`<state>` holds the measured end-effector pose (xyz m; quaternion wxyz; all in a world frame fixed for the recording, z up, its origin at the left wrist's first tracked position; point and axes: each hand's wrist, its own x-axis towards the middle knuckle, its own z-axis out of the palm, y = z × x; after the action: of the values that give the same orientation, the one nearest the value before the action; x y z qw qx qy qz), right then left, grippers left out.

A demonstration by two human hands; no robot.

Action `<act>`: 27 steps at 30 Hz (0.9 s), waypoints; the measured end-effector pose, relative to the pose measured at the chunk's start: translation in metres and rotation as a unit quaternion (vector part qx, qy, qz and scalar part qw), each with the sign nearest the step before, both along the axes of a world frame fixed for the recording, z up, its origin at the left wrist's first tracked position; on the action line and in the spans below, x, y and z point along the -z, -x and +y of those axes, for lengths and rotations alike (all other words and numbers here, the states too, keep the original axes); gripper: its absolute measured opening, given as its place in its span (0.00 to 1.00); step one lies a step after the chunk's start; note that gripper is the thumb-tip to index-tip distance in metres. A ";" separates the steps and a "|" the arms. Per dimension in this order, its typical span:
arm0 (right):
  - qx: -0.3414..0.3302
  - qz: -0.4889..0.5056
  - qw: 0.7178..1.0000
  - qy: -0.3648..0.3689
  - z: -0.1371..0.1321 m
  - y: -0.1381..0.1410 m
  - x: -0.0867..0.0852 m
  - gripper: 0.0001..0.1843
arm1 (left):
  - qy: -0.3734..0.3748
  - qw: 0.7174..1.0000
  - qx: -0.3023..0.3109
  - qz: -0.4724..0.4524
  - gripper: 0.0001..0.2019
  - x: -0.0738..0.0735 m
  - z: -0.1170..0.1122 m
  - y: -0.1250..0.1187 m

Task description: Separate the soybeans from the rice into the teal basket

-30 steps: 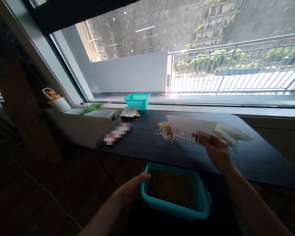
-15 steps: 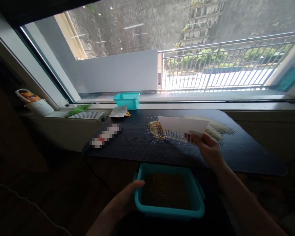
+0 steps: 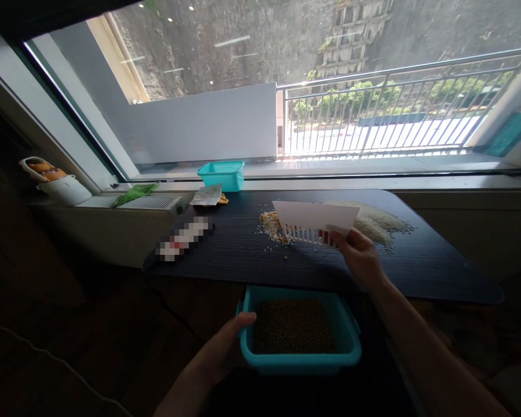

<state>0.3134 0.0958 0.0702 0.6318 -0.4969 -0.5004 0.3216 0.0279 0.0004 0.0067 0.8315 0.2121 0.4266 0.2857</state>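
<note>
My left hand (image 3: 228, 341) grips the left rim of a turquoise plastic bin (image 3: 301, 364), thumb over the edge. Small brown grains or beans (image 3: 293, 325) fill its bottom; their exact kind is too dark to tell. The bin is just below the table's front edge. In my right hand (image 3: 359, 255) is a white slotted card (image 3: 316, 217), pinched at its right end and tilted above the tabletop. Behind its left end lies a small heap of yellow and white grains (image 3: 270, 223). A wider pile of pale, rice-like grains (image 3: 380, 223) spreads to the right, partly hidden by the card.
The dark table (image 3: 230, 255) stands against a window. At its back left are a second turquoise bin (image 3: 221, 175) and a paper packet (image 3: 207, 195). A blurred-out object (image 3: 184, 238) lies at the left. A white basket (image 3: 65, 188) sits on the side ledge.
The white card has shifted slightly left in my right hand. A small grain now shows on the table in front of the heap. My left hand keeps its hold on the bin.
</note>
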 end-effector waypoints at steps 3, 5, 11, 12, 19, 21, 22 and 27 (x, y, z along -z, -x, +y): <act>-0.003 0.017 1.000 0.015 -0.002 -0.002 -0.001 0.17 | -0.002 1.000 -0.003 0.009 0.31 0.001 0.000 0.001; 0.001 0.037 0.999 0.017 -0.005 -0.005 -0.001 0.17 | -0.003 1.000 -0.007 0.016 0.31 0.001 0.000 0.001; 0.016 0.033 0.999 0.019 -0.006 -0.007 0.003 0.17 | 0.004 0.999 -0.007 0.041 0.31 -0.006 0.001 0.001; 0.016 0.030 0.999 0.018 -0.005 -0.005 0.003 0.18 | 0.004 0.999 -0.007 0.041 0.31 -0.008 0.000 0.001; -0.012 0.013 1.000 0.018 -0.001 0.001 0.002 0.19 | 0.009 0.999 -0.005 0.036 0.32 -0.007 0.000 0.003; -0.019 0.025 0.999 0.025 -0.004 0.000 0.000 0.19 | 0.009 0.999 -0.007 0.036 0.32 -0.007 0.001 0.003; -0.021 0.033 0.999 0.026 -0.006 -0.001 0.000 0.19 | 0.009 0.999 -0.007 0.037 0.31 -0.007 0.001 0.003; -0.019 0.060 0.998 0.029 -0.011 0.002 -0.002 0.16 | 0.006 0.999 -0.018 0.048 0.30 -0.010 0.001 0.001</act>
<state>0.3113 0.0847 0.0726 0.6394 -0.4857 -0.4615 0.3772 0.0270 0.0016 0.0171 0.8062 0.2125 0.4713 0.2876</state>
